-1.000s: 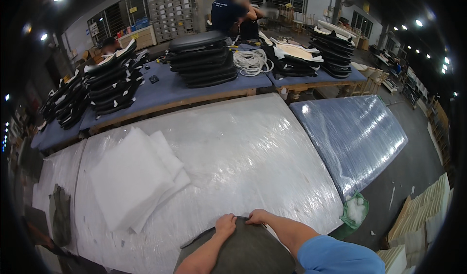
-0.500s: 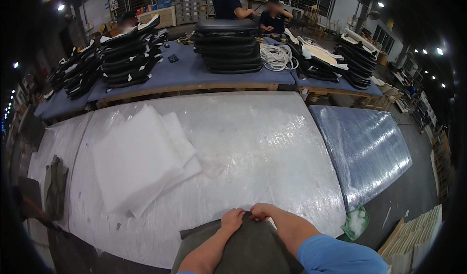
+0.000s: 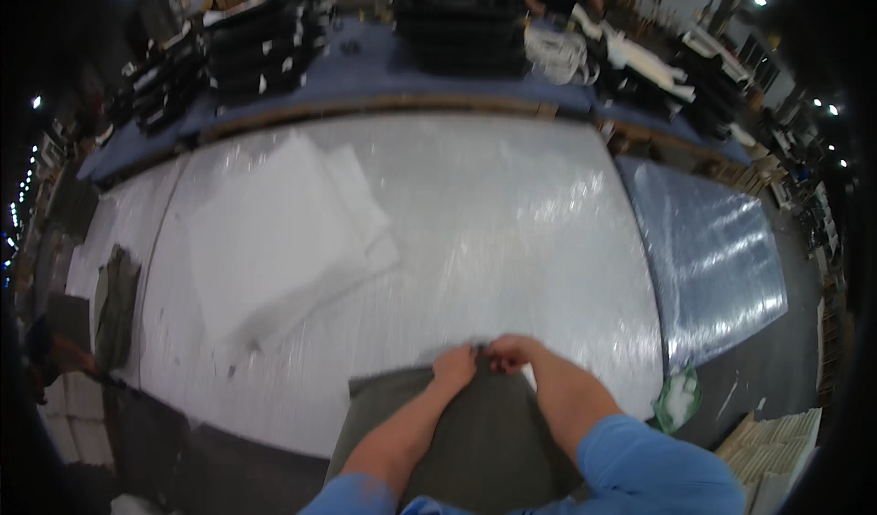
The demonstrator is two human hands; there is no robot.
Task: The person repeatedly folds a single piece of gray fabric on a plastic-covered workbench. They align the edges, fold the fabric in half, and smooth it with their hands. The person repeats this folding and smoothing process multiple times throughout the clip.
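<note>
1. Dark green fabric panel lies at the near edge of the foil-covered table, partly overhanging it.
2. Left hand and right hand pinch its far edge together, fingers closed on it.
3. Looks like early going: white foam sheets wait untouched, well apart.

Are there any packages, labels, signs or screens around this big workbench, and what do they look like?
No signs or screens show clearly. The package-like things:
Green-rimmed clear bag: on the floor by the table's right corner, rounded, holding white scraps.
Pale flat stack: lower right on the floor, cream, layered like boards or cartons.
White tags: small patches on the dark stacked items at the far left bench.
Both hands, left hand and right hand, pinch the dark olive fabric.
</note>
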